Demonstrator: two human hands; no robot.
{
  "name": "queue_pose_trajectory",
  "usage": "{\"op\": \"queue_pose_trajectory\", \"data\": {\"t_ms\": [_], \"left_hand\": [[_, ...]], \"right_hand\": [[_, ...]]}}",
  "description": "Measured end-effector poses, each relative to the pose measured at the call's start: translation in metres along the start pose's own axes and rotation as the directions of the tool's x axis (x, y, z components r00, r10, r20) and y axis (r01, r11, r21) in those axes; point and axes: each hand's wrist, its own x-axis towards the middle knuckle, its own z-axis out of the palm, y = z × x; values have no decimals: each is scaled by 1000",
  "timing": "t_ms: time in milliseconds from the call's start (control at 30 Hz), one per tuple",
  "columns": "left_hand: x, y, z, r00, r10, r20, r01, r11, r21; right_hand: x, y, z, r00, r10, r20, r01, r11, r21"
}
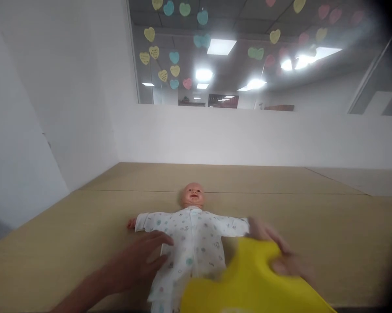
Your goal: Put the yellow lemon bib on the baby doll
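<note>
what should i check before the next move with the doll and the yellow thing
1. Doll flat on its back on the table, arms spread: ok.
2. Left hand rests on the doll's side, fingers spread: ok.
3. Right hand grips the yellow piece at its upper edge: ok, though blurred.
4. What the yellow piece is and which way it faces: cannot tell.
5. Yellow piece clear of the doll: not ok, it covers the lower body.
6. Doll's legs: cannot tell, hidden.
</note>
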Motion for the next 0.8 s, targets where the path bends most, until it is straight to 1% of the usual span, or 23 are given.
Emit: {"op": "queue_pose_trajectory", "data": {"t_ms": [33,67,100,133,200,300,367,433,533,567,600,700,733,767,800], "left_hand": [[13,11,4,997,50,58,-52,998,30],[24,19,9,992,93,90,-99,993,65],[34,22,14,987,125,103,-136,986,101],[42,21,19,983,151,100,-163,979,123],[53,10,30,984,165,68,-172,978,115],[57,-16,44,993,116,-13,-115,992,47],[57,-27,49,994,97,-39,-96,995,32],[60,-32,50,994,100,-37,-98,994,58],[75,-31,45,995,92,-41,-87,990,115],[83,-30,42,997,67,-43,-61,990,131],[91,-30,40,999,30,-41,-24,988,150],[112,-33,36,996,-76,-35,81,978,191],[117,-36,36,995,-94,-40,100,978,183],[122,-38,37,993,-108,-46,114,981,159],[125,-41,38,992,-118,-53,123,985,121]], "right_hand": [[16,1,-2,1000,-13,-25,14,999,35],[32,3,-6,1000,-7,-11,7,1000,25],[48,7,-11,999,12,-35,-12,1000,-13],[62,12,-17,997,31,-69,-34,998,-50],[81,26,-33,991,52,-121,-64,993,-98],[87,52,-58,966,102,-238,-125,988,-85],[83,67,-69,953,111,-284,-126,991,-36],[80,75,-73,949,96,-299,-98,995,9],[79,70,-65,935,91,-342,-88,996,23],[79,65,-60,934,104,-343,-110,994,2],[80,59,-55,940,125,-318,-145,989,-39],[81,43,-42,969,212,-130,-239,939,-246],[81,40,-39,969,235,-79,-248,921,-302],[80,39,-38,967,249,-53,-252,908,-333],[80,39,-37,966,254,-54,-256,904,-342]]}}
